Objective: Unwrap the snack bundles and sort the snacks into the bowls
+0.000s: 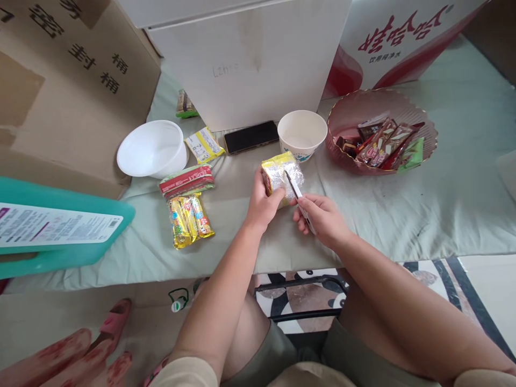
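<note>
Gripping a yellow-and-silver packet (278, 172) at frame centre: left hand (264, 199) clamps its left edge; right hand (321, 216) wraps around slim white tool (294, 187), dark tip over packet, contact unclear. Paper bowl (302, 129) sits just above packet, phone (250, 137) upper middle, pink basket (346, 112) upper right.

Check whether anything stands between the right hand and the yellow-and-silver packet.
Only the slim white tool gripped in the right hand, its dark tip at the face of the yellow-and-silver packet. The left hand holds the packet, thumb beside the tool; nothing else visible stands in the way.
</note>
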